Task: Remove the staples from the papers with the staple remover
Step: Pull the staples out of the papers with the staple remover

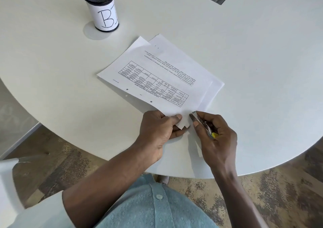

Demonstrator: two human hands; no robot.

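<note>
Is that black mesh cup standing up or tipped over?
Upright. The mesh cup stands on its base on the table, open rim facing up. Contents cannot be told.

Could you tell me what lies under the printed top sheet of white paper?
More white paper sheets peek out beneath the printed top sheet; how many, and any print, is covered.

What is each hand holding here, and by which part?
Left hand pinches the near corner of the white printed papers. Right hand grips the slim metal staple remover along its body, yellow end rearward.
</note>
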